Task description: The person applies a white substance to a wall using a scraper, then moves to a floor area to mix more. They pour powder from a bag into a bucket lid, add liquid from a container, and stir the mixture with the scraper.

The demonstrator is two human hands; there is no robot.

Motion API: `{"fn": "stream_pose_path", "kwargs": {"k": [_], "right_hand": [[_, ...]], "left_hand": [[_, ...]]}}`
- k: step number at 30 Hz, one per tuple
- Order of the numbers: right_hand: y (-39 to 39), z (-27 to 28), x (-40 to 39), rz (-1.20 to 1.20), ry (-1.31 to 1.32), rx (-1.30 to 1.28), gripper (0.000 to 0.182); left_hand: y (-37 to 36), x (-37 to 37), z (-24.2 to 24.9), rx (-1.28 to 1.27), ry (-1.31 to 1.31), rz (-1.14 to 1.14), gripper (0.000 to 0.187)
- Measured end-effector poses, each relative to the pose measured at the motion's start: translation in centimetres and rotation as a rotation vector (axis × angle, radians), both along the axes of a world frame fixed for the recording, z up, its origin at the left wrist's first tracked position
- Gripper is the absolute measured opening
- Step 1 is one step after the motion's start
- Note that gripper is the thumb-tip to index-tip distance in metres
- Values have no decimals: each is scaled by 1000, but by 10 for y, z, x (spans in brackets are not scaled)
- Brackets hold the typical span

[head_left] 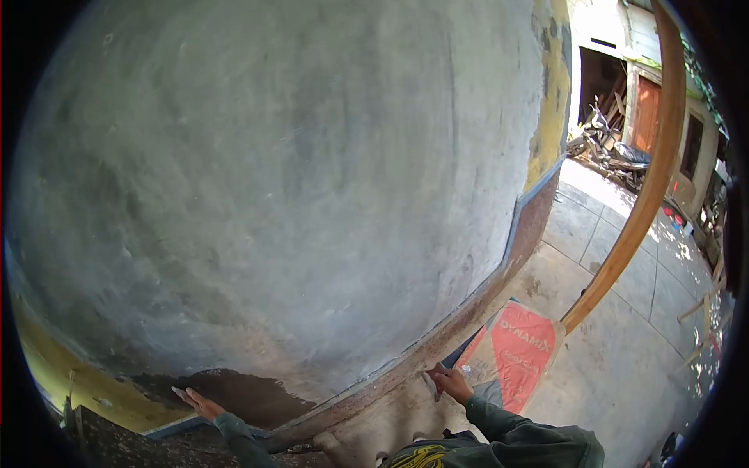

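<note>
My left hand (201, 404) reaches out at the lower left, fingers stretched, in front of a dark, damp-looking patch (248, 394) low on the plastered wall. Nothing shows in that hand. Lower in the middle, my right hand (455, 384) is closed round what looks like a trowel (431, 380), mostly hidden by the fist. A red and brown paper sack (524, 343) printed DYNAMIX lies on the ground just beyond the right hand. The grey wall (312, 179) fills most of the view, smeared with lighter and darker plaster.
A wooden post (644, 203) stands on the right, its foot beside the sack. Concrete paving (601, 374) runs along the wall base. Farther back are a parked motorbike (616, 152) and an orange door (646, 115). A dark, speckled surface (117, 441) sits at lower left.
</note>
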State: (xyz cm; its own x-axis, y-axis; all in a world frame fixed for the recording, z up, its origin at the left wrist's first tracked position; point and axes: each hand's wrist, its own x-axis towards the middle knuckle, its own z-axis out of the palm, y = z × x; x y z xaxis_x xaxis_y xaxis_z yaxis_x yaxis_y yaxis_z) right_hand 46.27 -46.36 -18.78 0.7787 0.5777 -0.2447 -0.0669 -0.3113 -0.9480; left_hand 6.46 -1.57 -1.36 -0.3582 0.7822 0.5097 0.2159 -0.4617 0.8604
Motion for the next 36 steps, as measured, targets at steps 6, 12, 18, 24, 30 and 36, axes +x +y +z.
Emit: {"fn": "stream_pose_path", "kwargs": {"k": [6,12,18,24,30,36], "right_hand": [[-68,-66,-3,-329,45,-84,26],[-120,-96,-18,-506,103,-85,26],[-215,-106,-73,-944,240,33,18],[-312,-91,-194,-1263,315,78,19],[-350,-69,-289,-1331,544,247,11],[-312,27,-253,-1077,468,719,12]], "left_hand": [[-9,9,-31,-91,65,-12,68],[3,10,-90,-72,202,-16,71],[-4,29,-95,-40,378,110,74],[-20,-5,-171,-101,374,-26,69],[-103,-67,-342,-975,449,-628,67],[-232,-86,-354,-1627,299,-531,65]]}}
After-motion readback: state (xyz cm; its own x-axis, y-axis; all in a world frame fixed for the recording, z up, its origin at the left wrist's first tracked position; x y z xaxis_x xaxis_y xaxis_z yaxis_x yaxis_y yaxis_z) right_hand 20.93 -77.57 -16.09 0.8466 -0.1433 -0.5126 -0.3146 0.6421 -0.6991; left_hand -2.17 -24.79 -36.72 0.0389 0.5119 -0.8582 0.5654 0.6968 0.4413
